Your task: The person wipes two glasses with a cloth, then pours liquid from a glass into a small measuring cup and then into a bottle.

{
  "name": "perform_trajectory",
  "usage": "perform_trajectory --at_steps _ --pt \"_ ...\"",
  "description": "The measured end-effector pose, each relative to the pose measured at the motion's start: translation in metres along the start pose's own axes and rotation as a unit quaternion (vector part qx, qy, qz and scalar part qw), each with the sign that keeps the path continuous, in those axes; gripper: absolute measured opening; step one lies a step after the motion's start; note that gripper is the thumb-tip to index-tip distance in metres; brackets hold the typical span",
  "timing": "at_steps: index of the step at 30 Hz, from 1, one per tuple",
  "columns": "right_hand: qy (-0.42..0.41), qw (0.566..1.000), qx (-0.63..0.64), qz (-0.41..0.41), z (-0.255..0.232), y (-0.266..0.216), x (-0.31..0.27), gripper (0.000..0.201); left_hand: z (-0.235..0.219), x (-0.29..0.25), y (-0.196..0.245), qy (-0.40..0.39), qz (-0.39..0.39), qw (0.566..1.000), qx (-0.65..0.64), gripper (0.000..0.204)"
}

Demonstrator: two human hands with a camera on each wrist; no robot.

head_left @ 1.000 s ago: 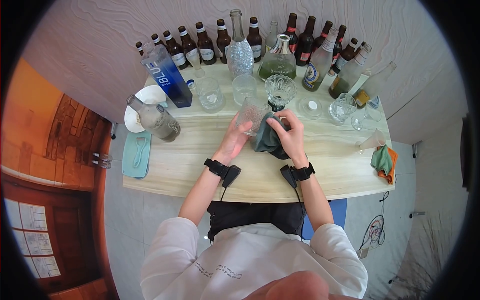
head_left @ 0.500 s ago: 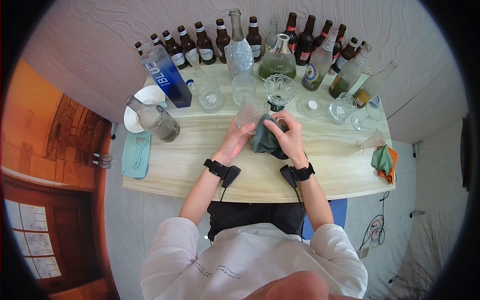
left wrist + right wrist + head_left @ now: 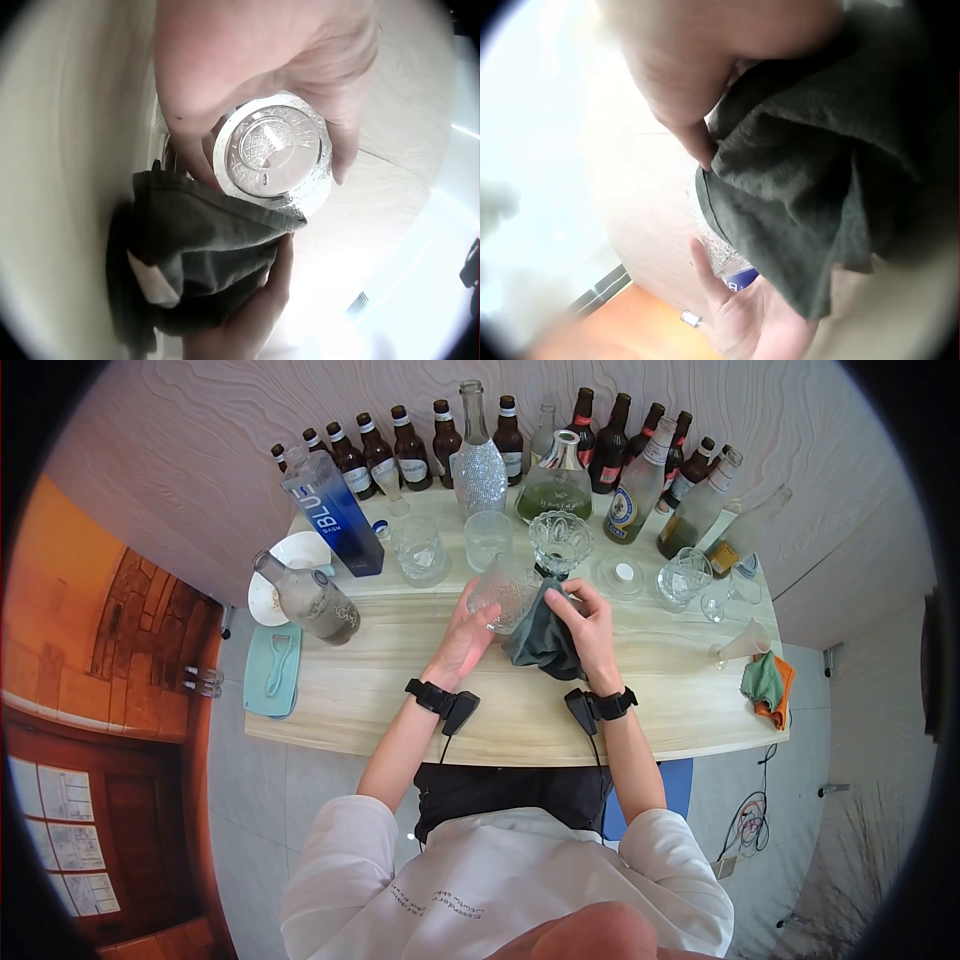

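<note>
A clear textured glass (image 3: 505, 592) is tilted above the table, gripped by the left hand (image 3: 465, 635) with thumb and fingers around it. The left wrist view looks at the round base of the glass (image 3: 274, 154), held from above by the left hand (image 3: 262, 67). In the right hand (image 3: 592, 632) is a grey-green cloth (image 3: 545, 635), pinched between thumb and fingers and lying against the glass. The cloth (image 3: 780, 180) fills much of the right wrist view, below the right hand (image 3: 705, 67), and covers part of the glass (image 3: 712, 240).
Brown bottles (image 3: 411, 455) line the table's back. Nearer stand a blue bottle (image 3: 335, 515), clear glasses (image 3: 420, 550) and a glass bowl (image 3: 560, 540). A grey bottle (image 3: 320, 605) and a peeler on a light-blue board (image 3: 262, 680) are left; folded cloths (image 3: 768, 685) lie right.
The right hand has shifted slightly to the right and down, and the cloth hangs more spread out beside the glass. The left hand keeps its hold, with the glass slightly turned.
</note>
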State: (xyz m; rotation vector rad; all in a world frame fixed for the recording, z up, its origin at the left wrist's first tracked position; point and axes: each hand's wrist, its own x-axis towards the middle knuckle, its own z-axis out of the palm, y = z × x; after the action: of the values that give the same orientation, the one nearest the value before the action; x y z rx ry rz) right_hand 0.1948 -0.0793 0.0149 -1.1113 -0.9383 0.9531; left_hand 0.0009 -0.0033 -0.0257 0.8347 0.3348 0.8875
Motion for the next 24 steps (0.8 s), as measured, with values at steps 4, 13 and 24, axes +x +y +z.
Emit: perform_trajectory --at_steps 4,13,24 --pt "-0.032 0.999 -0.036 0.004 0.002 -0.004 -0.004 0.016 -0.003 -0.002 -0.003 0.027 0.022 0.999 0.01 0.088" --pt "-0.036 0.994 -0.099 -0.031 0.0 0.002 -0.001 0.018 0.006 0.001 0.01 0.012 0.014 0.999 0.027 0.08" --pt "0.092 0.961 -0.217 -0.142 0.005 0.008 0.0 0.021 0.015 0.001 0.01 -0.026 -0.074 0.996 0.042 0.08"
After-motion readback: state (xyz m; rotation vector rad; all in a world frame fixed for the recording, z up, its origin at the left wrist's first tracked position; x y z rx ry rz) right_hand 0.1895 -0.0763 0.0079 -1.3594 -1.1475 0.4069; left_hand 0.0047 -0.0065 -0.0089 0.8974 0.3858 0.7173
